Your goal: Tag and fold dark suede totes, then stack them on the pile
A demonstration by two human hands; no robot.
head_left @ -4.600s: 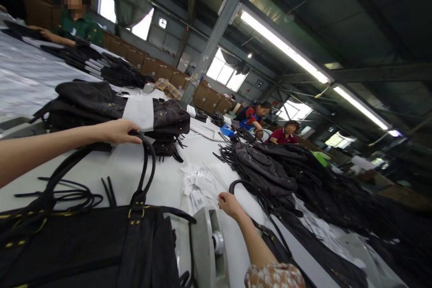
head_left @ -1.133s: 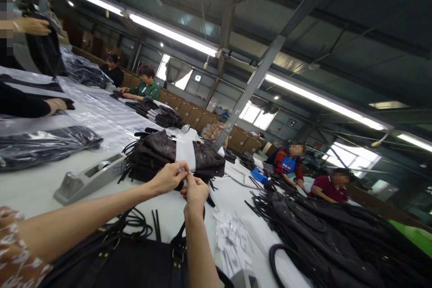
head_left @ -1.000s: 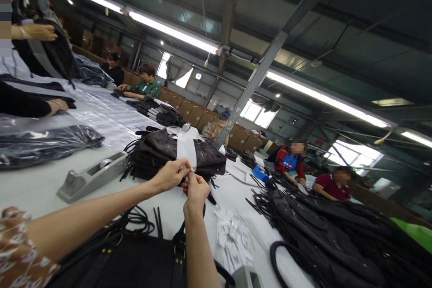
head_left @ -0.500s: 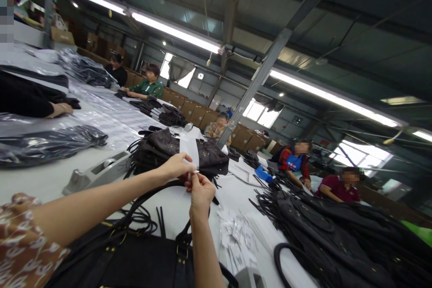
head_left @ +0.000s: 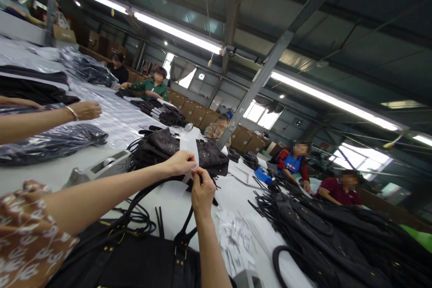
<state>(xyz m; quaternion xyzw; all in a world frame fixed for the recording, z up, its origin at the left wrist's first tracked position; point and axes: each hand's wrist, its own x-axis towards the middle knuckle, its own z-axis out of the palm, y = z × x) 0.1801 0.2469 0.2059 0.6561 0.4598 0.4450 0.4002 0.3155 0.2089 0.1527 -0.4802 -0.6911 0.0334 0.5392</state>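
Held up over a black handbag (head_left: 145, 256), my left hand (head_left: 182, 163) and my right hand (head_left: 203, 191) nearly touch at their fingertips. Both are closed in a pinch on a small whitish strip, partly hidden by the fingers; its kind is unclear. The handbag lies nearest me, its handles rising below my forearms, with gold-coloured buckles. Just beyond my hands sits a pile of dark bags (head_left: 153, 148) with a white paper band (head_left: 193, 146) across it. A grey tape dispenser (head_left: 101, 168) stands left of that pile.
Small white packets (head_left: 236, 236) lie to the right, beside another grey dispenser (head_left: 249, 279). A large heap of black bags (head_left: 324, 229) covers the right side. Plastic-wrapped bags (head_left: 57, 141) lie left, where another person's hand (head_left: 86, 110) reaches in. Several people work around the table.
My hands stay close together, pinching, with the right shifted slightly right. At left, the black-sleeved arm is gone and a bare arm with a bracelet has come in.
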